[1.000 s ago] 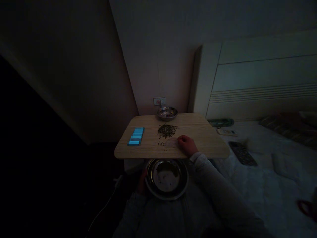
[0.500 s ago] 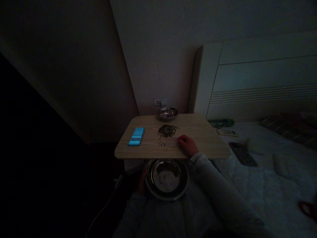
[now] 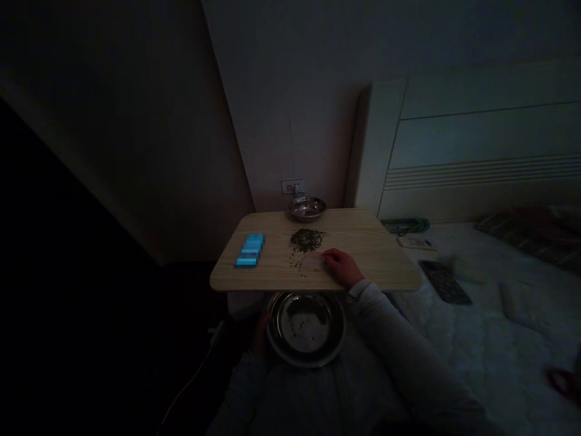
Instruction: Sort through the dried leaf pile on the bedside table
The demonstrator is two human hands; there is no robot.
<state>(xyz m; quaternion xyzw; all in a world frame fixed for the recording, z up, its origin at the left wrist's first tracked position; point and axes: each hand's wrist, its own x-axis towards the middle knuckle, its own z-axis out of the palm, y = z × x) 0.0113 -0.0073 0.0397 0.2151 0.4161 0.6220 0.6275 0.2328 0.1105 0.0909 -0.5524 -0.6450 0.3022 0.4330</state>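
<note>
In the head view, my right hand [image 3: 342,267] rests low over the wooden tabletop [image 3: 370,242]. Its fingers pinch the edge of a thin, see-through rounded sheet [image 3: 311,261], lying nearly flat on the board. Just beyond the sheet is a pile of small dark beans or seeds [image 3: 307,240], with a few strays at its near side. Below the table's front edge, a wide steel basin [image 3: 308,362] sits at my lap with some dark bits inside. My left hand [image 3: 260,333] grips the basin's left rim; its fingers are mostly in shadow.
A smaller steel bowl [image 3: 307,217] stands at the table's back edge, below a wall socket [image 3: 293,186]. A phone with a blurred bright screen [image 3: 249,250] lies at the left. To the right is a bed [image 3: 481,339] with scattered items. A pale cable [image 3: 190,379] runs at lower left.
My right hand has shifted slightly left with the clear sheet, near the bottom of the pile. The basin and my left hand stay in place.
</note>
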